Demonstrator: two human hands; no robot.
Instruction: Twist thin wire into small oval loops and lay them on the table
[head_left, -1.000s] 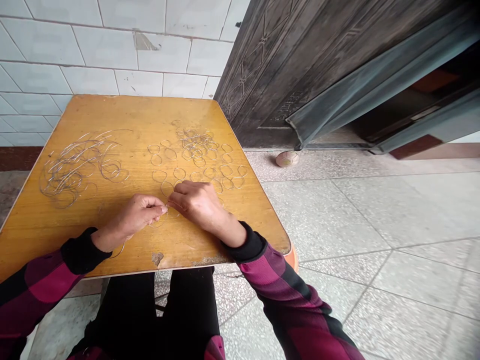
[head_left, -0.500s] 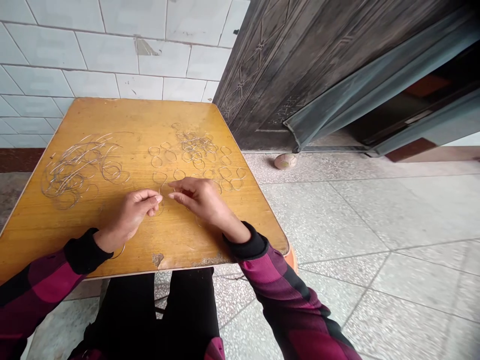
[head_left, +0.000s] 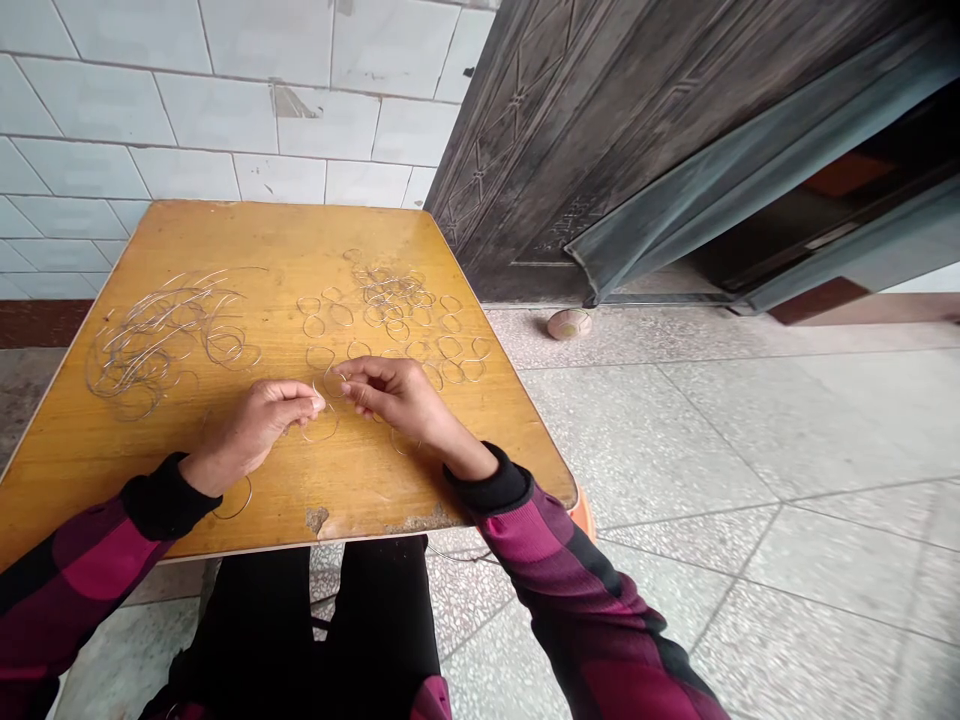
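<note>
My left hand (head_left: pixel 266 420) pinches a thin wire bent into loops (head_left: pixel 321 440), just above the wooden table (head_left: pixel 277 500). Facing it, my right hand (head_left: pixel 401 395) has its thumb and forefinger closed on the upper loop of the same wire. Finished-looking figure-eight wire rings (head_left: pixel 313 316) lie beyond my hands, some partly hidden behind the right one. At the left is a loose heap of curved wire lengths (head_left: pixel 142 340). One more curved wire (head_left: pixel 244 500) lies by my left wrist.
A tangled pile of wire rings (head_left: pixel 394 290) sits toward the table's far right. White wall tiles (head_left: pixel 217 110) stand behind the table, a dark carved door (head_left: pixel 510 180) to the right. A ball (head_left: pixel 569 324) rests on the floor near the doorway curtain (head_left: pixel 675 200).
My right thumb and forefinger have come together on the wire, where they were apart before. The wire loop between my hands has shifted slightly, and my left hand keeps its pinch.
</note>
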